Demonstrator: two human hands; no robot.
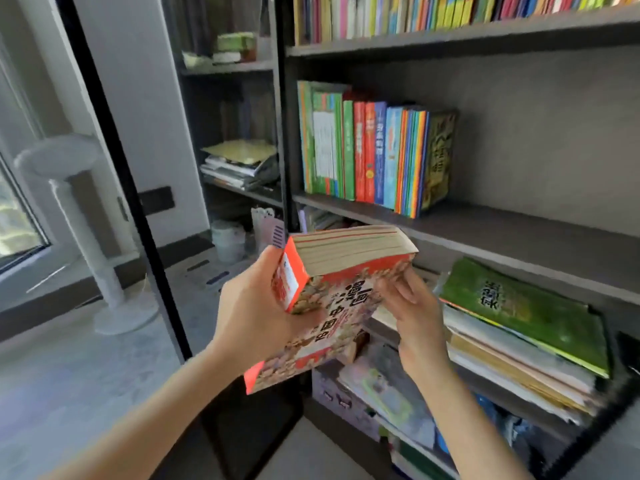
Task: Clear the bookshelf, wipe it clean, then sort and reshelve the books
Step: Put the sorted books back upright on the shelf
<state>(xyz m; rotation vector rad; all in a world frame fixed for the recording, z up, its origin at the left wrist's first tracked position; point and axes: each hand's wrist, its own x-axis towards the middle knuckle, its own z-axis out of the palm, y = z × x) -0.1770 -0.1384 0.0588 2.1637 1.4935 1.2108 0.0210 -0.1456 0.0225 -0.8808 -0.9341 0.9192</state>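
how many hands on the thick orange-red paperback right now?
2. The left hand grips the thick orange-red paperback at its spine end. The right hand rests its fingers on the front cover near the right edge. No other hand shows.

Bare forearms (166, 407) — left hand (258, 306), right hand (415, 317) likewise bare
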